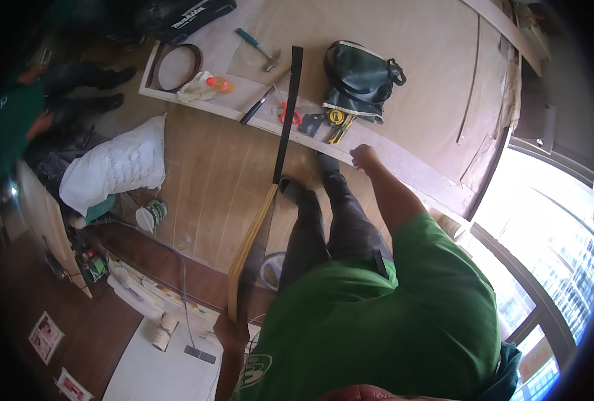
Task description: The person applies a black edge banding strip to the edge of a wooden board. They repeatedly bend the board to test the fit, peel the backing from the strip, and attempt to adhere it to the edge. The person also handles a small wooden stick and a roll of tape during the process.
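My left hand (pixel 232 331) is wrapped round the lower end of a long thin strip (pixel 251 246). Its near part shows tan, layered edges, and its far part is black and reaches over the workbench (pixel 404 157). My right hand (pixel 363 158) is closed just off the bench's front edge; whether anything is in its fingers is hidden. Nearest to it lie a yellow utility knife (pixel 341 131) and a yellow-black tape measure (pixel 336 117). Red-handled scissors (pixel 295 117) lie beside the black strip, and a black-handled tool (pixel 257 107) rests across the bench edge.
On the bench are a dark green bag (pixel 357 79), a hammer (pixel 260 51), a coiled band (pixel 178 67) and an orange bottle (pixel 219 85). A white sack (pixel 118 164) and a bucket (pixel 150 215) stand on the floor at left. Another person (pixel 26 127) is at far left.
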Available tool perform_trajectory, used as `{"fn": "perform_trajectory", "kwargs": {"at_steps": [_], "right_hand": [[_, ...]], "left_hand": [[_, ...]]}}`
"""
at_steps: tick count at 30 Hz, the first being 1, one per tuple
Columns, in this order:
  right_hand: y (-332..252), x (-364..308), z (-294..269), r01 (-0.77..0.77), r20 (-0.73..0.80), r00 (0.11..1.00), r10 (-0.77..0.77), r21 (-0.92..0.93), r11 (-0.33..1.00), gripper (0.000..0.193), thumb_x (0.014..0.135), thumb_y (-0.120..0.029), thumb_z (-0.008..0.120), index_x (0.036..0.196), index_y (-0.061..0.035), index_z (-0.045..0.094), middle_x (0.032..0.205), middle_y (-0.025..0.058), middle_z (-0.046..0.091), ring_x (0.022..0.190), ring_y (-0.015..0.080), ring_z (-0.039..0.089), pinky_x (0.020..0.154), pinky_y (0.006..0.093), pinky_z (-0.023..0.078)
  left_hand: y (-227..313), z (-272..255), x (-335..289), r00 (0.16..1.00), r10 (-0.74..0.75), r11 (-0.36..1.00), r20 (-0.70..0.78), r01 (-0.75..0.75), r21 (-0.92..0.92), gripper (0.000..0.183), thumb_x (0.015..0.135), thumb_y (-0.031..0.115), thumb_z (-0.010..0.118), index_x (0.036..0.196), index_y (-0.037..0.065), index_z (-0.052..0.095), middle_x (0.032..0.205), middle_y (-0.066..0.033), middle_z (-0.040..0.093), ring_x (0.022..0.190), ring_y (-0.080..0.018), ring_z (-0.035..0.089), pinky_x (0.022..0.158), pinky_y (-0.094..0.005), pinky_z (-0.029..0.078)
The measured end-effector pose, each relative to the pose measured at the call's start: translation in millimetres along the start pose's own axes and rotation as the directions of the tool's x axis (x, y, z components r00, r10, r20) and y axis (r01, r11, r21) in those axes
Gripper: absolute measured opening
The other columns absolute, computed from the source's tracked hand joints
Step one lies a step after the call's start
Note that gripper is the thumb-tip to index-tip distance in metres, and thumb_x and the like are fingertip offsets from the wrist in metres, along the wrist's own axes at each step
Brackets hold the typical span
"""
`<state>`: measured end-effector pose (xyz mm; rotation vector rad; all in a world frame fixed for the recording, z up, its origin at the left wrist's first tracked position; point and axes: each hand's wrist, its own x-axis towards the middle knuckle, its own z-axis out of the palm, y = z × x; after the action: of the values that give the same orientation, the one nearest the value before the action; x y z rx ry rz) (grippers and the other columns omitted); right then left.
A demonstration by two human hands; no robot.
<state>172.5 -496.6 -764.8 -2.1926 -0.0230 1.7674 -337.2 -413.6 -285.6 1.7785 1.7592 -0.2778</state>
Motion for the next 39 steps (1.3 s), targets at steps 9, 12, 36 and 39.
{"fn": "perform_trajectory", "kwargs": {"at_steps": [9,12,36,39], "right_hand": [[-76.3,39.5,16.2,-0.049,-0.498,0.865,0.057,0.030,0.998,0.059,0.079,-0.042,0.073,0.118,0.0010,0.063,0.121,0.0231,0.068,0.119,0.0364,0.063,0.099,0.0431,0.050],[-88.8,33.1,13.5,-0.017,-0.441,0.895,0.067,0.115,0.993,0.056,0.075,-0.036,0.075,0.120,-0.0036,0.064,0.119,0.0189,0.070,0.115,0.0347,0.065,0.097,0.0427,0.052],[217.9,-310.6,35.1,-0.155,-0.176,0.952,0.252,0.432,0.888,0.021,0.073,-0.005,0.066,0.092,0.0023,0.062,0.070,0.0142,0.065,0.058,0.0263,0.067,0.052,0.0402,0.055],[256.1,-352.8,54.2,-0.151,-0.244,0.910,0.335,0.557,0.817,0.025,0.072,-0.005,0.067,0.096,0.0038,0.062,0.072,0.0143,0.066,0.057,0.0258,0.068,0.052,0.0387,0.056]], "left_hand": [[82.5,32.4,15.8,0.997,-0.049,0.999,-0.052,0.048,-0.025,0.023,0.083,0.017,0.074,0.091,-0.004,0.067,0.079,-0.0174,0.069,0.071,-0.0303,0.068,0.066,-0.0396,0.052],[103.6,37.7,22.7,0.999,-0.043,0.989,-0.026,0.039,-0.144,0.027,0.084,0.015,0.074,0.099,-0.006,0.067,0.086,-0.0177,0.072,0.078,-0.0263,0.069,0.072,-0.0386,0.054],[122.9,-39.6,91.2,0.820,0.563,0.810,0.100,-0.572,0.127,0.048,0.086,0.033,0.076,0.111,-0.006,0.065,0.094,-0.0243,0.070,0.088,-0.0416,0.068,0.078,-0.0462,0.052],[157.2,-40.2,94.6,0.701,0.703,0.693,0.124,-0.713,0.101,0.040,0.084,0.032,0.076,0.102,-0.003,0.067,0.086,-0.0248,0.068,0.082,-0.0452,0.066,0.073,-0.0485,0.051]]}}
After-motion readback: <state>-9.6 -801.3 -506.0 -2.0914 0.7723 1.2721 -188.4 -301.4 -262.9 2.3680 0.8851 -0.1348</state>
